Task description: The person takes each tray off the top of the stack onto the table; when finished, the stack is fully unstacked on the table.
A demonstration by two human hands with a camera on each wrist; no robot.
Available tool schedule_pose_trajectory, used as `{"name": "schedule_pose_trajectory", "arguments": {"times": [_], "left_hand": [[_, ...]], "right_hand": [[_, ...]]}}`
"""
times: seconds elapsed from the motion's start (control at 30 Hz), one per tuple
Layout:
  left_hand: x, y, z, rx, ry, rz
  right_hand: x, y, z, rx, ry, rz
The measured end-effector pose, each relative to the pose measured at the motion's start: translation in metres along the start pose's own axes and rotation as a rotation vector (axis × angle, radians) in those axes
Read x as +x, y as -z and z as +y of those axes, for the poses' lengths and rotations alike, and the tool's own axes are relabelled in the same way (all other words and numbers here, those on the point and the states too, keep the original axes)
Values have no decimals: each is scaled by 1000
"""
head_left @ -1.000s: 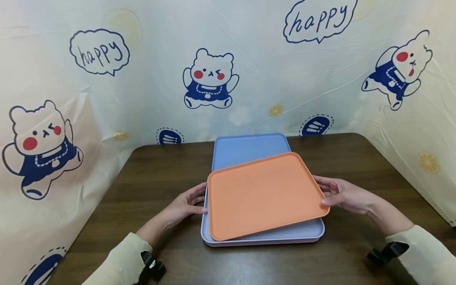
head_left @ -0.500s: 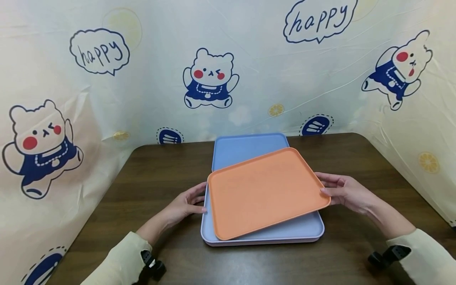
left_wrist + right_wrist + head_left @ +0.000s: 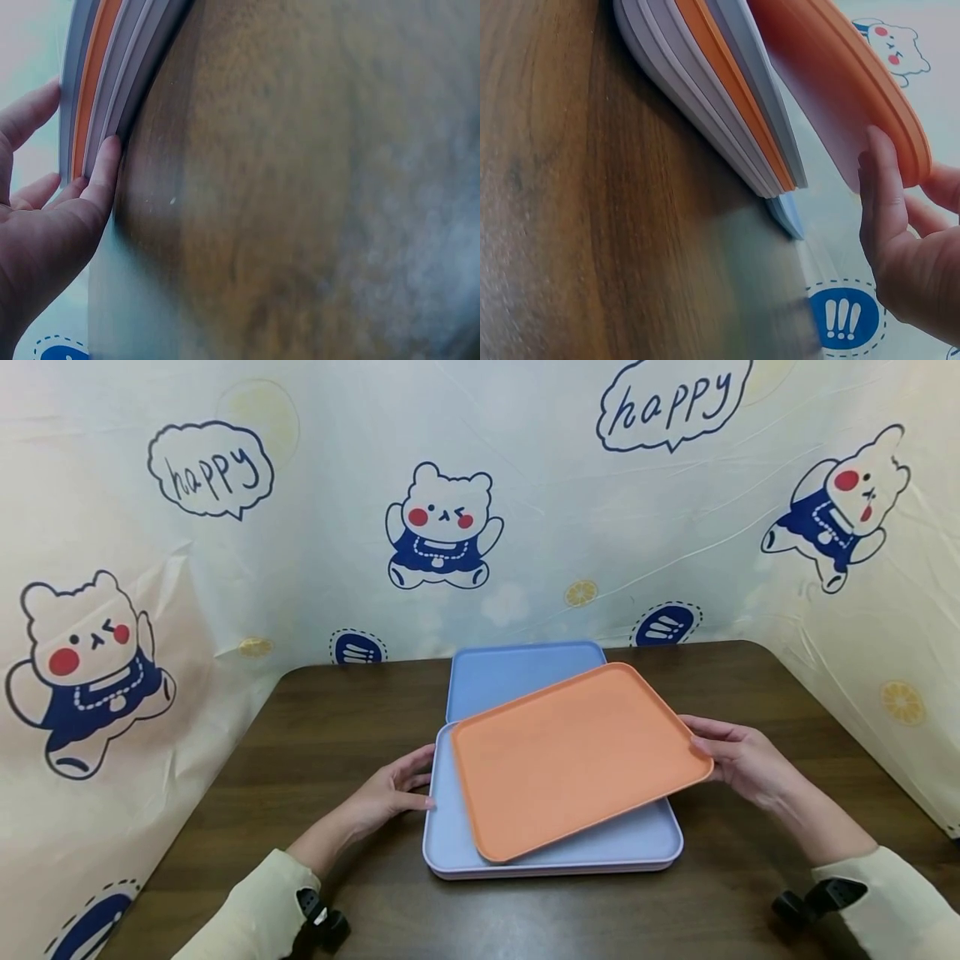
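Note:
In the head view, an orange tray [image 3: 585, 760] is tilted over the stack, its right side raised. My right hand [image 3: 746, 764] pinches that tray's right edge near the front corner, thumb on top and fingers beneath. Under it lies a pale blue tray [image 3: 592, 852], top of a stack of several trays. My left hand [image 3: 386, 797] rests its fingertips against the stack's left side. The left wrist view has the fingers spread along the tray rims, with another orange tray [image 3: 96, 82] in the stack. In the right wrist view, a gap separates the lifted orange tray [image 3: 889, 90] from the stack.
A blue tray [image 3: 517, 677] lies behind the stack, partly covered in view by the orange one. Everything is on a dark wooden table [image 3: 337, 710]. A printed curtain [image 3: 315, 568] with bear drawings stands round the back and sides.
My right hand has moved right and up, carrying the orange tray with it. More of the pale blue tray shows at the left and front. The left hand has stayed in place.

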State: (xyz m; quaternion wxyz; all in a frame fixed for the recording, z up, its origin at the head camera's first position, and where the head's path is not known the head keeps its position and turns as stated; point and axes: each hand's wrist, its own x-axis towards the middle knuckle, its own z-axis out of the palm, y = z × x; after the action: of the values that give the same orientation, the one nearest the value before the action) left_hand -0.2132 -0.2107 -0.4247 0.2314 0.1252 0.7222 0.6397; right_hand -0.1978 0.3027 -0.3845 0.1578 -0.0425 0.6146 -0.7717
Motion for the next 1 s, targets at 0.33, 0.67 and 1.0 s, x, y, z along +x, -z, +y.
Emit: {"name": "schedule_pose_trajectory", "arguments": {"times": [0.33,0.67,1.0], "left_hand": [[0,1,-1,-11,-3,-6],[1,1,-2,-7,-12,-5],[1,2,-1,-3,-15,-8]], "right_hand": [[2,14,-4,182,25,89],[4,44,-11,297,93,188],[8,77,-27,376,108,344]]}}
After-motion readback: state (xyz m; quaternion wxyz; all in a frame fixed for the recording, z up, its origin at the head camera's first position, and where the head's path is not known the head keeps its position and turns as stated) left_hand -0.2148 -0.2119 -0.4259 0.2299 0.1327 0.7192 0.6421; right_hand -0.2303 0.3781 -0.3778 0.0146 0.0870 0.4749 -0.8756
